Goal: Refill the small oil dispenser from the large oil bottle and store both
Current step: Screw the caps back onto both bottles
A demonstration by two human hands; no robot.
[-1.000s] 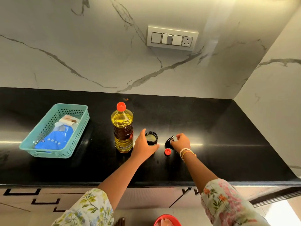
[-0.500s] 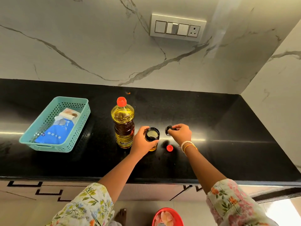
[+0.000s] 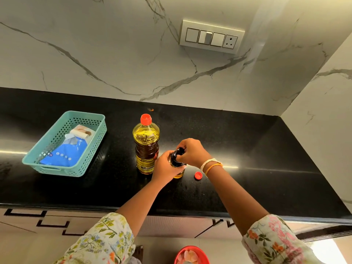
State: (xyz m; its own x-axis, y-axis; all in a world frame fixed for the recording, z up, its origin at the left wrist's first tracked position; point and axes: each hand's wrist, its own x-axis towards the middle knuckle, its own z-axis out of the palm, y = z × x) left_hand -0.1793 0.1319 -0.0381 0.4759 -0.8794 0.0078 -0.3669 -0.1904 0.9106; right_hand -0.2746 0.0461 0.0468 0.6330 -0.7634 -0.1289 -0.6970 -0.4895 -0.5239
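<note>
The large oil bottle stands upright on the black counter, red cap on, yellow oil inside. Right beside it is the small oil dispenser, a little bottle with yellow oil showing at its base. My left hand grips the dispenser's body. My right hand holds the dispenser's black lid on top of its mouth. A loose small red cap lies on the counter just right of the dispenser.
A teal plastic basket holding a blue packet sits on the counter at the left. A switch panel is on the marble wall. A side wall closes the counter on the right. A red bowl is on the floor below.
My right hand picked up the black lid from the counter and brought it left onto the dispenser's mouth. My left hand stayed around the dispenser.
</note>
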